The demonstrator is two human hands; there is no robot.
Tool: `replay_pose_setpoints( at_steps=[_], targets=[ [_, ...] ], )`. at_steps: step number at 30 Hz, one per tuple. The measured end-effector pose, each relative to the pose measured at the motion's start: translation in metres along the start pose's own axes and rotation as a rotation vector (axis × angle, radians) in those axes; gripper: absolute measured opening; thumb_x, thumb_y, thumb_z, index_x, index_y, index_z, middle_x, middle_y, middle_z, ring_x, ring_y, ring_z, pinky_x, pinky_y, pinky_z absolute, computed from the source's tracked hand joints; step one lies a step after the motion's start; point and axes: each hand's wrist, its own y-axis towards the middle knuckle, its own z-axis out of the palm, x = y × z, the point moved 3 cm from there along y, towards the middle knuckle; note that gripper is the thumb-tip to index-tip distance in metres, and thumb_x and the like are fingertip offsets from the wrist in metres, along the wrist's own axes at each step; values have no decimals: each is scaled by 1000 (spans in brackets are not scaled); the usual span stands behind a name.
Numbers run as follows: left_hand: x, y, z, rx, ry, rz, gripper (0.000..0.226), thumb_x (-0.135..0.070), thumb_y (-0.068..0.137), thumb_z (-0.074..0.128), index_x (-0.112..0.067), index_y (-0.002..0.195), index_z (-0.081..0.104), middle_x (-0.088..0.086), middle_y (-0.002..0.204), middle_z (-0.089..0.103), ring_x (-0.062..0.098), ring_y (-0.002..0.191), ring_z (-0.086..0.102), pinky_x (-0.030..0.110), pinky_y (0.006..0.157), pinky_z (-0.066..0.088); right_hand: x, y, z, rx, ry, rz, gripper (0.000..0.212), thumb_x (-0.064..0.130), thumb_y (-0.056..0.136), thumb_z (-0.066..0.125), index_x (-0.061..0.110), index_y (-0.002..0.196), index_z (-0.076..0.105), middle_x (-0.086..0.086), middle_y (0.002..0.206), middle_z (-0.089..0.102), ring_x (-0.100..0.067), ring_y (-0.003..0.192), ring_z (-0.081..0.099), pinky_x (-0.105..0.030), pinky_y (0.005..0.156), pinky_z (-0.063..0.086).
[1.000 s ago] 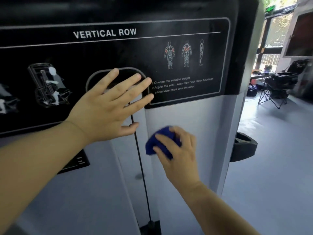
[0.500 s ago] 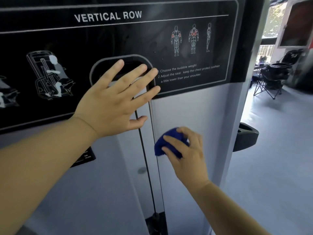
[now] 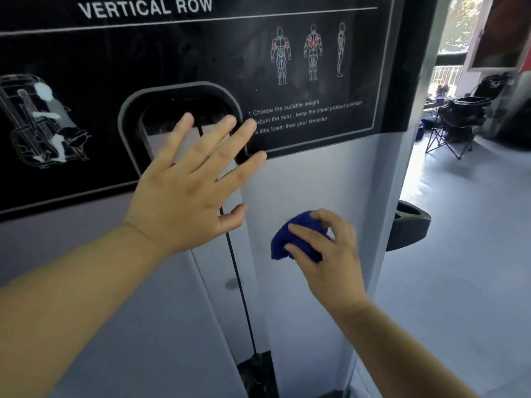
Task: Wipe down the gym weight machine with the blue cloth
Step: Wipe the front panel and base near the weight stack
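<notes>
The gym weight machine (image 3: 316, 182) fills most of the view: a smooth pale grey casing below and a glossy black instruction panel (image 3: 143, 53) above, headed "VERTICAL ROW" with muscle diagrams. The right hand (image 3: 330, 259) grips the blue cloth (image 3: 287, 242), bunched into a wad under curled fingers and held against the grey casing just below the panel's edge. The left hand (image 3: 186, 193) is raised with its fingers spread wide in front of the rounded opening (image 3: 184, 101) – I cannot tell whether it touches the surface. A black cable (image 3: 241, 300) runs down from that opening. A black holder (image 3: 411, 228) juts from the machine's right side. Beyond it, the pale floor (image 3: 459, 268) runs to a black folding chair (image 3: 454, 122) near a bright window (image 3: 457, 27).
</notes>
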Motion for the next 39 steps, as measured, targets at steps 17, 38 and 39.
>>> replay_pose_setpoints(
  at_steps=[17, 38, 39],
  targets=[
    [-80, -39, 32, 149, -13, 9, 72, -53, 90, 53, -19, 151, 36, 11, 160, 23, 29, 150, 16, 59, 118, 5, -99, -39, -23, 72, -97, 81, 36, 18, 69, 88, 17, 102, 74, 6, 122, 44, -20, 105, 46, -35, 92, 49],
    [-102, -68, 33, 251, 2, 30, 72, -46, 93, 55, -18, 154, 29, 11, 163, 19, 28, 149, 18, 61, 116, 11, -81, -19, -42, 34, -18, 24, 36, 10, 79, 80, 15, 113, 69, -3, 126, 49, -22, 116, 46, -22, 104, 38],
    [-101, -68, 33, 252, 2, 35, 73, -46, 92, 55, -17, 155, 29, 11, 163, 18, 28, 149, 18, 61, 116, 12, -69, -2, -45, -35, 21, -6, 36, 13, 81, 78, 16, 115, 67, -3, 128, 47, -23, 117, 47, -21, 104, 36]
  ],
)
